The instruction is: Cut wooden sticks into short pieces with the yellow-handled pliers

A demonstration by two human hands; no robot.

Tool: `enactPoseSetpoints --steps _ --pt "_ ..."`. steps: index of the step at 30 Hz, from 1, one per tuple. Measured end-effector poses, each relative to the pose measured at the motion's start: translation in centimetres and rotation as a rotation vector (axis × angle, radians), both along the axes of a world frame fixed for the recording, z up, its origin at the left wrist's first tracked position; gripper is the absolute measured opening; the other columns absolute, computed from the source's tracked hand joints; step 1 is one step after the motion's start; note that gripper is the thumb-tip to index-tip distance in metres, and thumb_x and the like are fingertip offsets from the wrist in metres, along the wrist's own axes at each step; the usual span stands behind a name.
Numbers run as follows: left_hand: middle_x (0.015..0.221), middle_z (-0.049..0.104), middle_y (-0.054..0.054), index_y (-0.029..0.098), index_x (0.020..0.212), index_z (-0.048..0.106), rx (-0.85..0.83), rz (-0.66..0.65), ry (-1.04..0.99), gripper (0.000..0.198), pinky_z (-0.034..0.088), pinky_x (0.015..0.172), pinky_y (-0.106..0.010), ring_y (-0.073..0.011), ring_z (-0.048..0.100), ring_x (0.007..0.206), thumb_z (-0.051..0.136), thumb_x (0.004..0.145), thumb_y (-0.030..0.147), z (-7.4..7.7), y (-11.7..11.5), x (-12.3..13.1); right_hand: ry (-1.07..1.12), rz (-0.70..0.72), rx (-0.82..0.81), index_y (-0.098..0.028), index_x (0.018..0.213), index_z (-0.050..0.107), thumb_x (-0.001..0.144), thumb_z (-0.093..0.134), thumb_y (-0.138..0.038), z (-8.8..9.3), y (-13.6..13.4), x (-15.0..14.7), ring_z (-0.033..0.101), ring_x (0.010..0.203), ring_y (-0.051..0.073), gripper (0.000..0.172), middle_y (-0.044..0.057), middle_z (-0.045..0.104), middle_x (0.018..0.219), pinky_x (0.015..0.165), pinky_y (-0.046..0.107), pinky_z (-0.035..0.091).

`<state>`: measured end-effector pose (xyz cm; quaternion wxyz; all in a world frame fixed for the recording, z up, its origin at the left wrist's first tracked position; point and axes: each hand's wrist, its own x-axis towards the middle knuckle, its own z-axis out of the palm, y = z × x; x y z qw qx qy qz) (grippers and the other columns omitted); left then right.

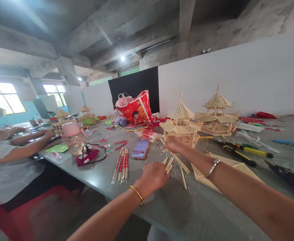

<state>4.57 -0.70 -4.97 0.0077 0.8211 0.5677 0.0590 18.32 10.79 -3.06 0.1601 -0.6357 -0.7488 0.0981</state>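
Observation:
My left hand (pixel 154 178), a gold bangle at its wrist, is closed low over the near part of the table. Several short wooden sticks (pixel 170 164) stick out at its fingertips. Farther forward, my right hand (pixel 174 144) has its fingers closed in front of a pagoda model (pixel 180 122) built of sticks; what they hold is hidden. Longer wooden sticks (pixel 180 162) lie between the two hands. Under my right forearm rests a flat stick panel (pixel 204 175). Wrapped chopsticks (pixel 123 165) lie left of my left hand, near a phone (pixel 140 149).
A second pagoda model (pixel 217 115) stands at the back right. Pliers (pixel 238 155) with yellow-black handles lie to the right. A red bag (pixel 136 112) stands at the back, a pink-lidded jug (pixel 72 137) on the left. Another person's arm (pixel 26 147) rests on the table's left side.

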Motion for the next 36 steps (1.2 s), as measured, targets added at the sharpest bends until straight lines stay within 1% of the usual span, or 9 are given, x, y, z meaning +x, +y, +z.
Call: enactPoseSetpoints --steps 5,8,15,19,22,25,27,31,36 --pt "0.083 0.068 -0.014 0.013 0.082 0.067 0.038 -0.074 0.013 0.024 0.046 0.069 -0.031 -0.0246 0.064 0.08 0.046 0.075 0.021 -0.7 -0.2 -0.2 -0.081 -0.066 -0.023 -0.017 0.108 0.057 0.086 0.053 -0.033 -1.3 0.7 -0.4 0.058 0.092 0.017 0.027 0.007 0.059 0.108 0.077 0.036 0.049" --pt "0.082 0.068 -0.013 0.013 0.082 0.066 0.065 -0.116 0.025 0.025 0.047 0.067 -0.031 -0.0237 0.065 0.077 0.043 0.077 0.021 -1.0 -0.5 -0.4 -0.105 -0.074 -0.006 -0.017 0.105 0.058 0.087 0.051 -0.034 -1.0 0.2 -0.6 0.059 0.089 0.016 0.026 0.006 0.06 0.105 0.077 0.036 0.049" --pt "0.08 0.067 -0.012 0.013 0.081 0.064 0.078 -0.154 -0.046 0.022 0.046 0.067 -0.032 -0.0225 0.063 0.076 0.043 0.076 0.02 -0.9 -0.9 -0.2 -0.101 -0.04 0.204 -0.014 0.085 0.064 0.086 0.046 -0.03 2.8 -3.4 0.0 0.062 0.085 0.026 0.024 0.015 0.066 0.087 0.069 0.035 0.043" --pt "0.073 0.066 -0.006 0.014 0.078 0.063 0.072 -0.182 -0.282 0.018 0.043 0.064 -0.028 -0.0162 0.059 0.068 0.046 0.073 0.017 -0.5 -0.8 -0.1 -0.02 -0.059 0.356 -0.018 0.082 0.059 0.087 0.041 -0.032 4.6 -5.9 2.3 0.062 0.074 0.022 0.023 0.011 0.067 0.078 0.062 0.031 0.039" --pt "0.068 0.062 -0.001 0.014 0.083 0.062 -0.075 -0.213 -0.607 0.016 0.04 0.057 -0.022 -0.0099 0.054 0.06 0.052 0.071 0.017 0.1 -0.1 0.1 0.364 -0.072 0.418 -0.02 0.071 0.05 0.084 0.046 -0.032 4.7 -7.8 4.6 0.054 0.049 0.013 0.018 0.003 0.063 0.061 0.05 0.026 0.037" --pt "0.06 0.053 0.004 0.013 0.094 0.059 -0.364 -0.19 -0.949 0.025 0.033 0.045 -0.019 -0.0053 0.044 0.047 0.057 0.07 0.021 1.0 0.9 1.3 0.832 -0.083 0.285 -0.02 0.068 0.048 0.077 0.054 -0.041 3.7 -9.4 6.5 0.045 0.036 0.009 0.024 0.0 0.057 0.052 0.038 0.023 0.032" --pt "0.054 0.047 0.006 0.013 0.089 0.06 -0.521 -0.216 -1.099 0.02 0.028 0.04 -0.018 -0.0037 0.037 0.042 0.058 0.07 0.02 1.7 1.4 2.6 1.048 -0.129 0.198 -0.018 0.064 0.05 0.072 0.058 -0.045 2.6 -10.3 7.1 0.042 0.035 0.009 0.029 -0.001 0.052 0.045 0.036 0.022 0.029" --pt "0.051 0.044 0.007 0.014 0.071 0.057 -0.65 -0.252 -1.23 0.003 0.025 0.037 -0.018 -0.0026 0.036 0.039 0.057 0.069 0.015 2.1 2.0 5.2 1.289 -0.174 0.132 -0.016 0.062 0.057 0.056 0.071 -0.051 0.3 -11.5 7.6 0.046 0.041 0.01 0.038 0.0 0.053 0.045 0.038 0.021 0.035" --pt "0.053 0.045 0.007 0.014 0.072 0.056 -0.704 -0.265 -1.212 0.006 0.029 0.038 -0.016 -0.0026 0.04 0.039 0.059 0.067 0.017 0.9 2.2 6.0 1.397 -0.215 0.171 -0.017 0.065 0.061 0.048 0.078 -0.05 -1.2 -12.3 7.6 0.05 0.049 0.01 0.041 0.0 0.058 0.059 0.043 0.02 0.04"
